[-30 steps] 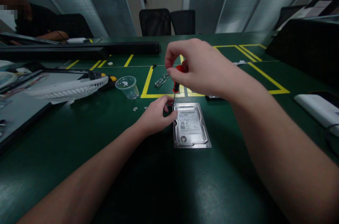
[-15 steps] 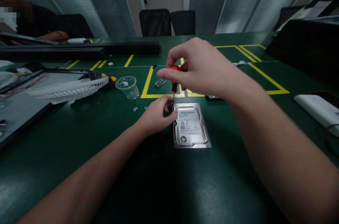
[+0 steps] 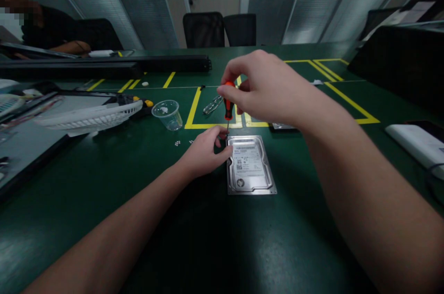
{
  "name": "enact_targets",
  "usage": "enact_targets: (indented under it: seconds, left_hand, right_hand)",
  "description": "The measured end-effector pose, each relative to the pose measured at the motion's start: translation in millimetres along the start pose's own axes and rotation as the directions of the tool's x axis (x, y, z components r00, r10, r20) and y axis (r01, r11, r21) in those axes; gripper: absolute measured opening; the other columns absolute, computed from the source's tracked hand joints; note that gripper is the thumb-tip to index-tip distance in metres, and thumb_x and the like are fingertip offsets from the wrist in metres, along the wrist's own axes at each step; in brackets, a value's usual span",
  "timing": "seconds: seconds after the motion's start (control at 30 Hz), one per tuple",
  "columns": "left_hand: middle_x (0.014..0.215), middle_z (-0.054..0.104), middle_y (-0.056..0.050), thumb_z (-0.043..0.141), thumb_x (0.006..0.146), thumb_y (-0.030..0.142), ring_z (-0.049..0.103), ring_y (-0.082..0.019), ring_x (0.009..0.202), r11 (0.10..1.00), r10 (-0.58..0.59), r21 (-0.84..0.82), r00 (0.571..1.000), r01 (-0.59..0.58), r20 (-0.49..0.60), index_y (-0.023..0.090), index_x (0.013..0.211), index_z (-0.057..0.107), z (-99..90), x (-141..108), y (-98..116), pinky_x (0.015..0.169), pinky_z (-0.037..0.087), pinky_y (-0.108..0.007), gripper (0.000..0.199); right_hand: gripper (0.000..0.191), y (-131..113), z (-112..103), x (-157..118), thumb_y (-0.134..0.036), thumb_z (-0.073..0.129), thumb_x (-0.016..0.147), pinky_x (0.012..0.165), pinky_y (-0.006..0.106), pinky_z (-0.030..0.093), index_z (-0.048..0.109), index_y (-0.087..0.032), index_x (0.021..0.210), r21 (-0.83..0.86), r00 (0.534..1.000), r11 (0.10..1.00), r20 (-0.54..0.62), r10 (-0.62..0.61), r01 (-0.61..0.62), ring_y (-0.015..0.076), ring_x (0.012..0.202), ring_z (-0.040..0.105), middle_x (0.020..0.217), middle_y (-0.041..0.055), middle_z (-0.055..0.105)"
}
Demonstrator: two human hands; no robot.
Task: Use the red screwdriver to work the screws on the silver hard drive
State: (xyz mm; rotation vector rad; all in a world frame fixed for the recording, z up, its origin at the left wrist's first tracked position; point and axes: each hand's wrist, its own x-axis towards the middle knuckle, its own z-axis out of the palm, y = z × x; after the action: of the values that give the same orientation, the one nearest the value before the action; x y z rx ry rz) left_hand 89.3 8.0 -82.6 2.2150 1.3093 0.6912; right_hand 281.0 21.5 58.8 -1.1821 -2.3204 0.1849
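A silver hard drive [image 3: 250, 164] lies flat on the green table, its printed label facing up. My right hand [image 3: 258, 85] is closed around the red-and-black handle of a screwdriver [image 3: 228, 108]. The screwdriver stands nearly upright, its thin shaft pointing down at the drive's far left corner; the very tip is hard to make out. At the drive's left edge, my left hand [image 3: 208, 150] grips it, the thumb on the edge and the curled forefinger close beside the shaft. Small screws [image 3: 177, 143] lie in a little group left of this hand.
A clear plastic cup [image 3: 168, 115] stands behind the screws. Beyond the screwdriver lies a clear, elongated item [image 3: 212, 105]. A second drive-like object [image 3: 282, 126] shows partly under my right forearm. White power bank-like box [image 3: 416, 146] sits right; a racket-like white frame [image 3: 93, 115] lies left.
My right hand has shifted slightly to the right at the top of the screwdriver, with its fingers turned on the handle. The left hand and the hard drive stay put.
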Motion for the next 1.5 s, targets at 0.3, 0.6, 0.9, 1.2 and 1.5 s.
enact_targets:
  seconds: [0.3,0.6,0.9,1.2,1.5]
  left_hand:
    - [0.114,0.072,-0.01,0.065,0.092,0.036,0.064,-0.021,0.088,1.0,0.009,0.002,1.0,-0.009,-0.006,0.017,0.123,0.062,0.9,2.1,1.6,0.083,0.052,-0.037,0.036]
    - [0.111,0.072,-0.01,0.066,0.092,0.033,0.064,-0.021,0.088,1.0,0.016,0.003,1.0,-0.016,-0.004,0.015,0.123,0.061,0.8,2.5,2.6,0.083,0.052,-0.039,0.036]
    - [0.109,0.071,-0.01,0.066,0.092,0.034,0.064,-0.021,0.088,1.0,-0.004,0.01,1.0,0.004,-0.004,0.015,0.123,0.062,0.8,2.0,2.6,0.083,0.051,-0.039,0.037]
    - [0.109,0.071,-0.009,0.066,0.092,0.034,0.064,-0.021,0.087,1.0,0.005,0.018,1.0,-0.005,-0.01,0.015,0.122,0.062,1.6,2.1,2.0,0.083,0.052,-0.039,0.036]
    - [0.115,0.072,-0.011,0.066,0.092,0.036,0.064,-0.021,0.088,1.0,0.015,0.009,1.0,-0.015,-0.002,0.016,0.123,0.061,1.2,2.6,0.6,0.084,0.052,-0.039,0.036]
  right_hand:
    - [0.009,0.0,0.2,-1.1,-0.028,0.061,0.095,0.071,0.033,0.043,0.069,-0.024,0.097,-0.04,0.998,0.998,0.02,-0.053,0.054,0.0214,0.08,0.07,0.098,0.0064,0.078]
    - [0.023,-3.0,1.0,-0.4,-0.042,0.065,0.098,0.073,0.033,0.043,0.073,-0.022,0.09,-0.027,0.996,0.995,0.012,-0.093,0.093,0.0216,0.081,0.069,0.089,0.0063,0.076]
    - [0.023,-5.4,1.6,1.7,-0.024,0.055,0.096,0.076,0.032,0.047,0.077,-0.02,0.099,0.0,0.999,1.0,0.034,-0.017,0.017,0.0237,0.088,0.074,0.091,0.0079,0.078]
    - [0.025,-2.5,0.5,0.1,-0.045,0.064,0.097,0.074,0.034,0.045,0.074,-0.021,0.095,-0.069,1.0,0.998,-0.009,0.001,-0.002,0.025,0.087,0.072,0.089,0.0076,0.076]
    - [0.01,-1.3,0.5,-1.3,-0.024,0.062,0.095,0.073,0.032,0.044,0.071,-0.025,0.099,-0.023,0.996,0.996,0.025,-0.08,0.081,0.0205,0.081,0.069,0.098,0.0048,0.078]
